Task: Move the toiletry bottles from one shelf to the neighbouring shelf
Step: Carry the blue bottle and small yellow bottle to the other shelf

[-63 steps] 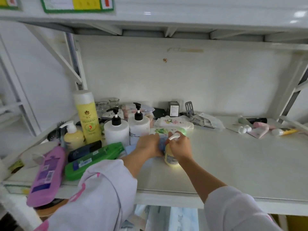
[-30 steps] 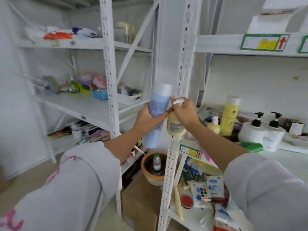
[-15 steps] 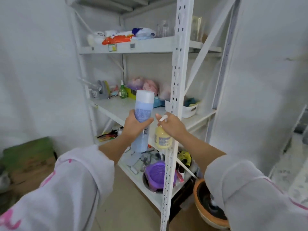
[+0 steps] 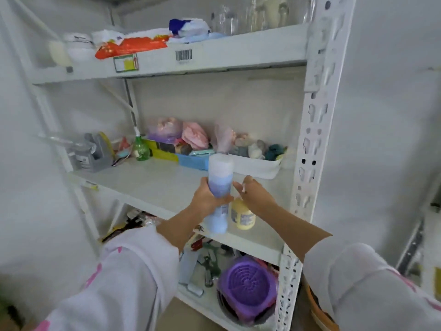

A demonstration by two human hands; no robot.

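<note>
My left hand (image 4: 207,198) grips a tall blue bottle (image 4: 220,177) with a white cap, held upright over the front edge of the white middle shelf (image 4: 152,185). Right beside it, my right hand (image 4: 254,195) holds a small yellow pump bottle (image 4: 242,217) from above, by its white pump top. The yellow bottle's base is at the shelf's front edge; whether it rests on the shelf I cannot tell. The two bottles almost touch.
A white perforated upright post (image 4: 310,149) stands just right of my hands. At the shelf's back are a white tray (image 4: 257,166) of cloths, a blue box (image 4: 193,161), a green spray bottle (image 4: 140,149) and a grey tape dispenser (image 4: 91,154). A purple basket (image 4: 248,285) sits below.
I have turned left from the cluttered shelf with both bottles. Since half a second ago, both hands have moved forward past the post and over the middle shelf's front edge.
</note>
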